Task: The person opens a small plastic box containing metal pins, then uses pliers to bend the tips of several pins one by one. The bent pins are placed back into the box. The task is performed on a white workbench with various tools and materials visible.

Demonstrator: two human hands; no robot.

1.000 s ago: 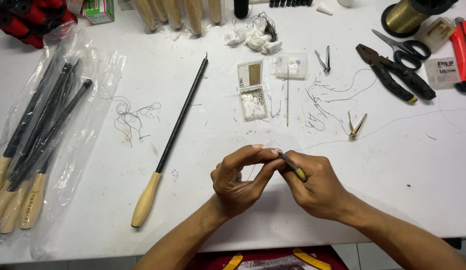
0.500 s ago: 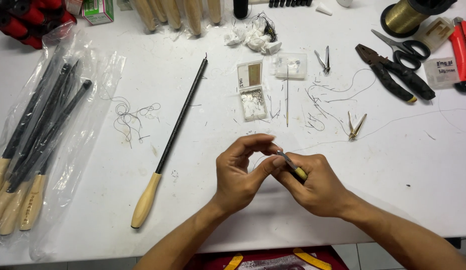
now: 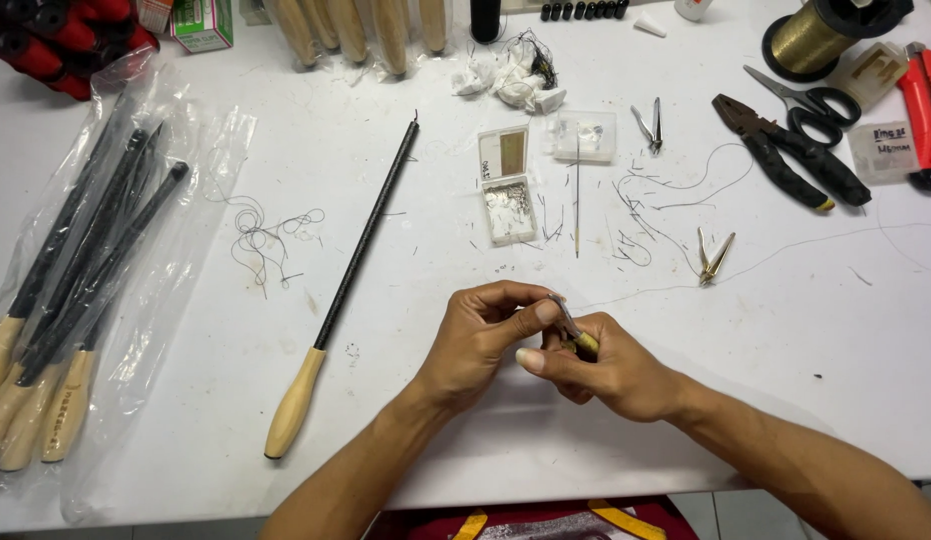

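Observation:
My right hand (image 3: 611,365) grips a small tool with a yellow handle (image 3: 584,342) and a thin metal tip, low in the middle of the white table (image 3: 406,420). My left hand (image 3: 478,340) meets it, thumb and fingers pinched at the tool's tip (image 3: 561,308); what sits between those fingertips is too small to see. A fine thread (image 3: 786,255) runs from the hands off to the right. A long black rod with a pale wooden handle (image 3: 348,282) lies on a slant just left of my left hand.
A clear bag of several black rods with wooden handles (image 3: 76,290) lies at the left. A small open box of tiny metal parts (image 3: 508,198), a needle-like rod (image 3: 577,200), thread scraps (image 3: 266,235), black pliers (image 3: 786,155), scissors (image 3: 811,100), a gold thread spool (image 3: 811,35) and a red cutter (image 3: 926,105) surround the work.
Both hands stay together in the same spot; the fingers have shifted slightly around the tool's tip. Nothing else on the table has moved.

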